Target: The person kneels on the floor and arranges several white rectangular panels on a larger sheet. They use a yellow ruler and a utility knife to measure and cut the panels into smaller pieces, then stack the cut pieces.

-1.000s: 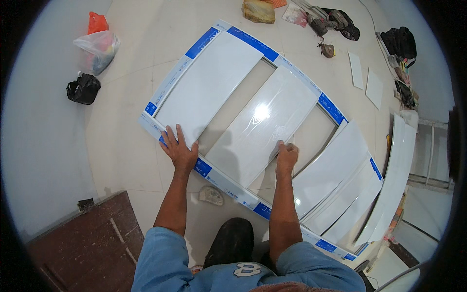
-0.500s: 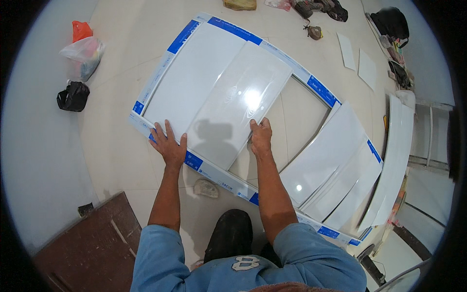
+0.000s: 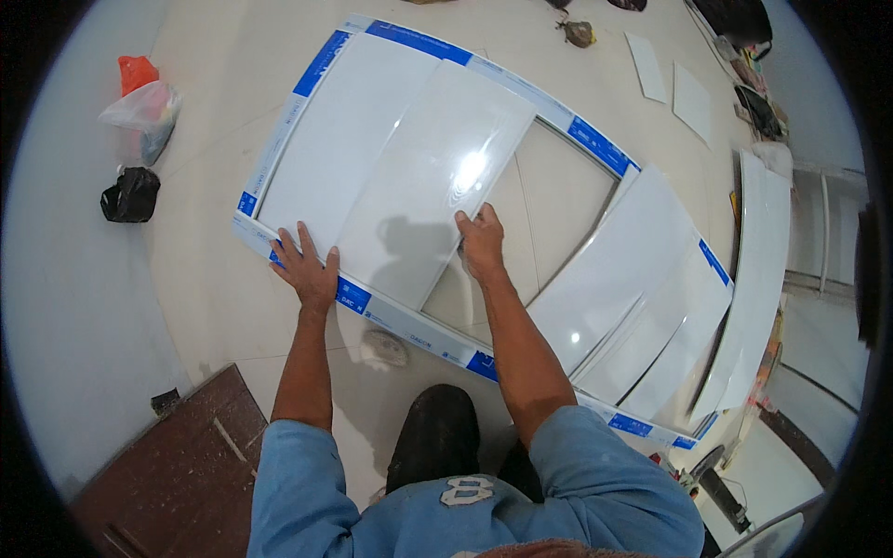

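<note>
I have the left hand point(image 3: 309, 273) spread wide, fingers fanned over the lower rail of the blue-and-white frame point(image 3: 353, 294) and the near end of the neighbouring panel point(image 3: 326, 158); it presses flat and grips nothing. The right hand point(image 3: 483, 245) is at the right edge of the glossy panel point(image 3: 419, 177), thumb on top and fingers curled. I can't tell whether those fingers pinch the underside or only push on the edge. The panel spans the frame from rail to rail, right against its neighbour, with open floor point(image 3: 567, 177) showing on its other side.

My main worry is the seam: I can't see whether the edges meet or overlap, and pushing too hard could ride one over the other or chip a lip. With force only at mid-edge, the panel could also skew and bind in the rails. If the left hand eases off, the frame could slide. The loose panels point(image 3: 614, 251) stacked at the right look easy to disturb with an elbow.
</note>
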### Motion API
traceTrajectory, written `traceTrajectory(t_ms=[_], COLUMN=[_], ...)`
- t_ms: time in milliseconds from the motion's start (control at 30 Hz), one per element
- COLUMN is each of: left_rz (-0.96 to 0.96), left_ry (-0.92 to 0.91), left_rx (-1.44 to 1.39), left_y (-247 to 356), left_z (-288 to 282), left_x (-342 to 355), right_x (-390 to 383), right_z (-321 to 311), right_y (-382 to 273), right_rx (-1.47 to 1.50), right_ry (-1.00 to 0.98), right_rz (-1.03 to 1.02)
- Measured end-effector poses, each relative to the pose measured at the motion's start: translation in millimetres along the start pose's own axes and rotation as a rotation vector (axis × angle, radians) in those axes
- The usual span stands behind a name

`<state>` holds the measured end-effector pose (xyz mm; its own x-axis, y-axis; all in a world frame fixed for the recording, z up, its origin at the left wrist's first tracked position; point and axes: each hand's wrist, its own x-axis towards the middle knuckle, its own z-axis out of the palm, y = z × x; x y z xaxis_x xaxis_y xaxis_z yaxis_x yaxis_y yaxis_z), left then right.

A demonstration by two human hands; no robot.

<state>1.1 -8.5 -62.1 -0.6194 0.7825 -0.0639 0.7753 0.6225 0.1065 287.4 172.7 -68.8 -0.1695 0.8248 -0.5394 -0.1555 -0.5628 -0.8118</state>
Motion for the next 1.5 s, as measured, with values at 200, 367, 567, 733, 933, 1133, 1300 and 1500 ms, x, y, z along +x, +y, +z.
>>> traceTrajectory(t_ms=[200,367,567,733,933,1133,1300,1500], left_rz=[-0.025,0.288,0.552,0.227,0.017,0.052,-0.058,0.447], left_ry=[-0.029,0.180,-0.233,-0.539,-0.629,-0.611,-0.513,-0.380], left_rx=[0.050,-0.313,-0.797,-0.928,-1.121,-1.121,-1.089,-0.484], left_y=[-21,64,295,363,372,339,302,253], left_z=[7,1,9,52,66,61,55,33], left_x=[4,-26,-125,-139,-155,-126,-103,-63], right_x=[-15,-89,-145,-140,-128,-114,-92,-59], right_z=[-31,-153,-319,-318,-308,-295,-253,-224], right_y=[-9,-38,-37,-36,-27,-24,-29,0], right_rx=[-0.309,-0.637,-1.079,-0.681,-0.734,-0.658,0.040,-0.343], right_ry=[-0.045,0.485,0.976,0.845,0.879,0.726,0.392,0.498], right_rz=[-0.075,-0.339,-0.068,0.052,-0.016,-0.124,0.102,-0.007])
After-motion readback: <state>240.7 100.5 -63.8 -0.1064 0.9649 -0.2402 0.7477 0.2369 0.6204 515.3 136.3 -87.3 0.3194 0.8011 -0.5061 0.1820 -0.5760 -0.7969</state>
